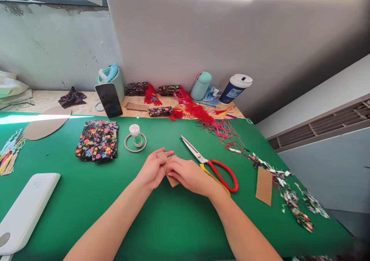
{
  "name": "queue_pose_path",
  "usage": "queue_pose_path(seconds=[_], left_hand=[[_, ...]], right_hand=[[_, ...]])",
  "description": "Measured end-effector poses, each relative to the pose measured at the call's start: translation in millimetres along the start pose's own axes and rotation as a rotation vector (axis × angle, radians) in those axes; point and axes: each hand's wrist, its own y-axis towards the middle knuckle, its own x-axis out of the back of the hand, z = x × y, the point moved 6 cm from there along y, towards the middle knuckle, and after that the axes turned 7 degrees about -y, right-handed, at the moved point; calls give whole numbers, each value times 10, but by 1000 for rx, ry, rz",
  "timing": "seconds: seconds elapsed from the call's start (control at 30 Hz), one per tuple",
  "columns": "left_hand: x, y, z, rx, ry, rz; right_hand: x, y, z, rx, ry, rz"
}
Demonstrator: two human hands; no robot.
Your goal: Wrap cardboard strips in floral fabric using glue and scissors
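A narrow strip of brown cardboard (pixel 172 181) is between my two hands over the green mat. My left hand (pixel 152 169) grips it from the left, thumb on top and fingers beneath. From the right, my right hand (pixel 187 172) pinches along the strip's edge, its fingertips pressed together; whether they hold anything finer is too small to tell. Scissors (pixel 199 157) with one red and one yellow handle lie partly open just beyond my right hand. A small white-capped bottle (pixel 135 134) stands inside a metal ring (pixel 126 145) beyond my left hand.
Folded floral fabric (pixel 97 141), a white device (pixel 30 211) and an oval board (pixel 47 124) lie leftward. A phone (pixel 109 101) leans at the back. Red tassel threads (pixel 199 112), a flask (pixel 201 86) and a cup (pixel 235 88) line the rear. Cardboard (pixel 264 186) and fabric scraps (pixel 295 207) lie right.
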Motion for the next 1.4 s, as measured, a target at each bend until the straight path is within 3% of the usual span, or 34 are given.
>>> queue_pose_path(seconds=[0.17,0.47,0.67,0.8,1.0,1.4], left_hand=[[-7,2,1,3,-27,-17],[10,6,-8,3,-28,-27],[-39,-27,24,41,-32,4],[-52,-49,5,29,-28,28],[-55,-54,-35,-6,-3,44],[-86,-76,-104,-110,-71,122]], right_hand=[[-52,2,10,-9,-108,14],[-148,13,-23,-74,-94,-25],[-58,-15,-132,-238,173,-47],[41,-36,-145,-181,356,-74],[55,-18,-88,-98,277,-9],[13,-33,-176,-275,158,-240]])
